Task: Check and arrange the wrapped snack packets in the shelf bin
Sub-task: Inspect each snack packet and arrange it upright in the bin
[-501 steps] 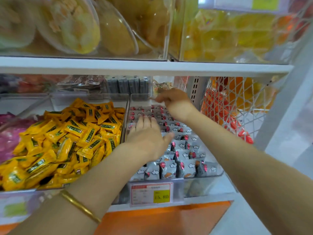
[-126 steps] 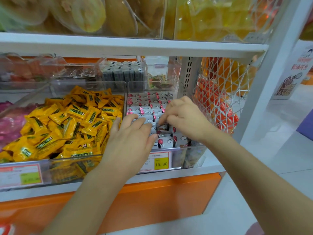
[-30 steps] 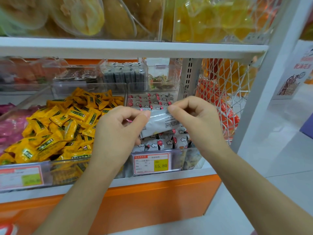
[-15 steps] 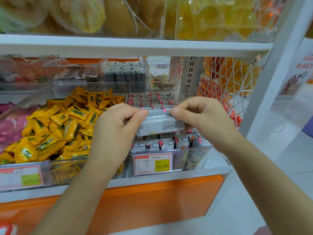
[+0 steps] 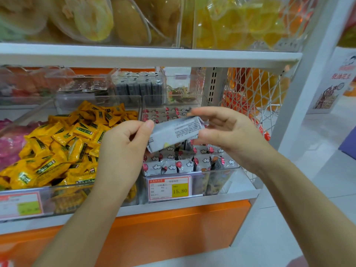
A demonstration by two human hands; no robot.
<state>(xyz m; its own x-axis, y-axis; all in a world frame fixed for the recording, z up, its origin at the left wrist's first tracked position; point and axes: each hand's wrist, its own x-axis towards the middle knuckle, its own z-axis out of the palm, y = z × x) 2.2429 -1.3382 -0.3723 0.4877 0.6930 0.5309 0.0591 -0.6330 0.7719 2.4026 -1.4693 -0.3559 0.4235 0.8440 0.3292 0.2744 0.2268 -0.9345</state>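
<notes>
A grey wrapped snack packet point(image 5: 173, 132) with small printed text facing me is held above the clear shelf bin point(image 5: 217, 180). My left hand point(image 5: 123, 149) pinches its left end between thumb and fingers. My right hand point(image 5: 229, 132) holds its right end, thumb below and fingers loosely spread above. The packet tilts, right end higher. Below it the bin holds several rows of grey packets point(image 5: 185, 164) with cloud print and red spots, some standing upright at the front.
A price tag reading 15.80 point(image 5: 170, 188) is on the bin's front. A bin of yellow packets point(image 5: 63, 143) sits to the left, pink packets point(image 5: 9, 145) further left. A white net of orange items point(image 5: 252, 93) hangs to the right. Smaller bins stand behind.
The packet has turned so its printed back faces me, with its right end raised. My right fingers have loosened and spread. Earlier both hands were down in the bin among the packets.
</notes>
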